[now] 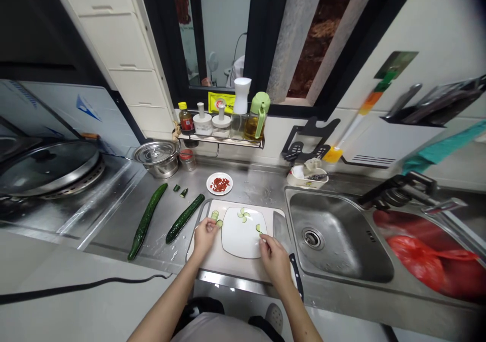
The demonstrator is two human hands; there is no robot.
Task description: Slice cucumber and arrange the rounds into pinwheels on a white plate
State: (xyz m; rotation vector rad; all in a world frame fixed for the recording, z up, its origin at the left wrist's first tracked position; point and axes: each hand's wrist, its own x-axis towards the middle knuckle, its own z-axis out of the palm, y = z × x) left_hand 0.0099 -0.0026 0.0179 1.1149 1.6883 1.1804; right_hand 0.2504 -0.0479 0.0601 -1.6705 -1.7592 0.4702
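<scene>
A white square plate (pixel 241 241) lies on the pale cutting board (pixel 224 268). Near its far edge, several thin cucumber slices form a small pinwheel (pixel 243 214). At the plate's right side, my right hand (pixel 275 260) has its fingers curled together, with a cucumber slice (pixel 258 228) at the fingertips. My left hand (pixel 205 238) is over the board's left part, pinching at the edge of another cucumber slice (pixel 219 223). A few more slices (pixel 214 214) lie just beyond it. A knife (pixel 296 276) with a black handle rests along the board's right edge.
Left of the board lie a cut cucumber (pixel 185 219), a long cucumber (pixel 148 221) and cucumber ends (pixel 184 193). Behind stands a small dish (pixel 209 186) of chopped red pieces. A sink (pixel 341 268) is on the right, a lidded pan (pixel 49 167) far left. Seasonings fill a wall shelf (pixel 228 140).
</scene>
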